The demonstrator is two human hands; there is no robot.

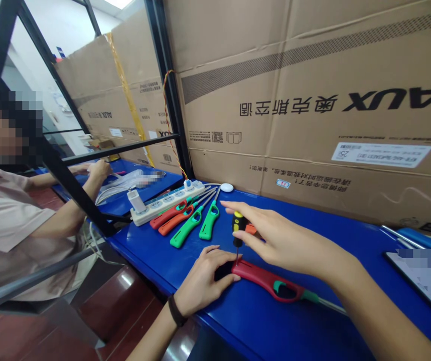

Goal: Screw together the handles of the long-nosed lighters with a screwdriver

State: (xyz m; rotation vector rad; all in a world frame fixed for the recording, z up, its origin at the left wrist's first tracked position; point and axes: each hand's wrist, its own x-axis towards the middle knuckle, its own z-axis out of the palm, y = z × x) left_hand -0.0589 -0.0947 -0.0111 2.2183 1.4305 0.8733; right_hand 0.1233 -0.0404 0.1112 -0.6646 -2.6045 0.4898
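A red lighter (260,278) with a green trigger and a long metal nozzle lies on the blue table (155,260). My left hand (207,276), with a dark band on the wrist, grips the lighter's handle end between thumb and fingers. In my right hand (271,230) is a small yellow-and-black screwdriver (238,228), held upright. Its tip touches the lighter near the handle end. Behind my left hand lie a green lighter (209,220), a second green one (185,228), an orange one (175,220) and a red one (168,213). Something orange is partly hidden behind my right hand.
A white power strip (166,202) with a plugged-in adapter sits behind the lighters, near a white oval object (227,187). Cardboard panels (305,60) stand at the back. A tablet-like device (418,281) lies at the right. Beyond a black frame, a person (15,220) sits at the left.
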